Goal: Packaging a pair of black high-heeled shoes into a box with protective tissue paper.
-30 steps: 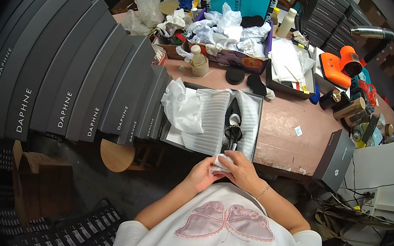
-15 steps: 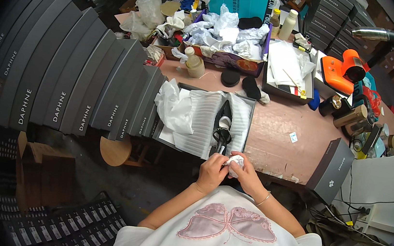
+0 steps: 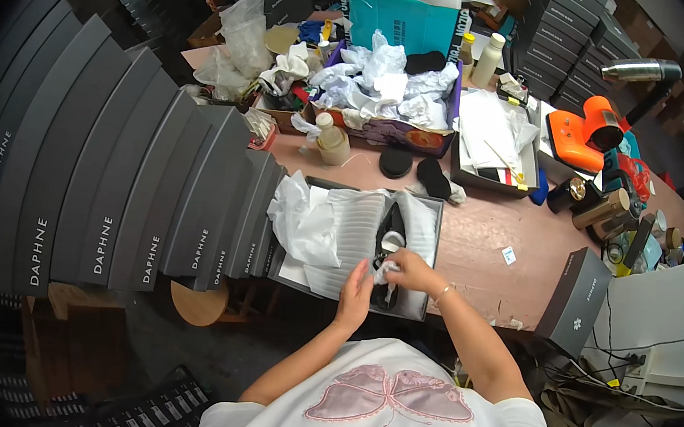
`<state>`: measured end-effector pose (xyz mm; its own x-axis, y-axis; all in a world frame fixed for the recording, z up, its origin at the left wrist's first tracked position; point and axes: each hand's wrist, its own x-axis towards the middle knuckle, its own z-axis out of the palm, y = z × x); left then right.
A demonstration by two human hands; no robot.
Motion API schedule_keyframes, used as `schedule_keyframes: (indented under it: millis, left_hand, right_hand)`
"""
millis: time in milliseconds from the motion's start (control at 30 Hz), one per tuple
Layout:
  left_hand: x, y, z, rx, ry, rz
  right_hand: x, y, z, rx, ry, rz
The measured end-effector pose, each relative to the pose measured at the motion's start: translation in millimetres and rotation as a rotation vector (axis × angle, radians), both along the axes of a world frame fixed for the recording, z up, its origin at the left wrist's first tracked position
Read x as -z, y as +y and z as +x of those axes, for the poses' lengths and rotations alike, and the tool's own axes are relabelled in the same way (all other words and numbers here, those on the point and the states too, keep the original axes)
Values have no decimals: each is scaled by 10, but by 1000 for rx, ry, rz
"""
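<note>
A dark grey shoe box (image 3: 291, 285) lies open at the table's near edge, lined with white ribbed foam sheet (image 3: 358, 224). In its right part sits a black shoe (image 3: 393, 216) with a pale insole. My right hand (image 3: 413, 270) pinches a crumpled wad of white paper (image 3: 384, 272) over the near part of the shoe. To the left of the wad, my left hand (image 3: 355, 298) has its fingers stretched out over the box's near edge and grips nothing visible. White tissue paper (image 3: 307, 225) is bunched over the box's left side.
Several dark grey shoe boxes (image 3: 135, 181) stand in a row at the left. Behind the open box are a black round tin (image 3: 396, 163), a bottle (image 3: 333, 140) and a carton of crumpled paper (image 3: 390, 84). A grey box lid (image 3: 577, 299) stands at the right, with an orange device (image 3: 574, 139) beyond.
Both hands were together at the box's near edge around the paper wad. My right hand has moved forward over the shoe with it; my left hand has let go and opened.
</note>
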<state>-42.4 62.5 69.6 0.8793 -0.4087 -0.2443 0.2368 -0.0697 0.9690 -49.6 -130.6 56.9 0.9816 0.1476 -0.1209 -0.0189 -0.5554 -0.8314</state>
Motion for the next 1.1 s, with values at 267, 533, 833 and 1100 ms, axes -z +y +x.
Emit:
schedule_keyframes:
  millis: [267,533,833,1100]
  left_hand:
    - [-373,326,693,109,555,-212]
    - [-469,325,486,277,976,-454]
    - [-671,72,495,444,677,-337]
    - [-720,31,382,336,682,-336]
  right_hand:
    - [-1683,271,-67,-256,64,125]
    - [-1894,255,-221,-70,28,305]
    - [-1251,430,263,188,-302,-481]
    - [-1421,299,43,17,-591,-527]
